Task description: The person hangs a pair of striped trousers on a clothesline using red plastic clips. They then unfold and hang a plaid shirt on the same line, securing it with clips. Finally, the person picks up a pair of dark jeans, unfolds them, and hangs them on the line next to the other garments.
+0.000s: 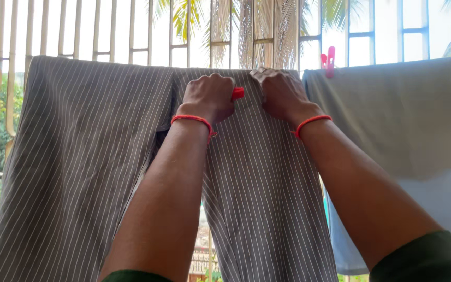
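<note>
Two hands meet at the top centre of the frame, on the upper edge of the striped grey garment [105,167] we have draped over the line. Our left hand [210,96] is closed around a red clothespin [238,93], which points right toward our right hand [283,94], just beside it, pinching the folded fabric edge.

You are gripping a red clothespin [238,93] against grey trousers [79,172] showing thin white pinstripes; a pink clothespin [329,58] is pinning a plain pale grey cloth [408,120]; red thread bracelets [194,120] are circling your wrists.
</note>
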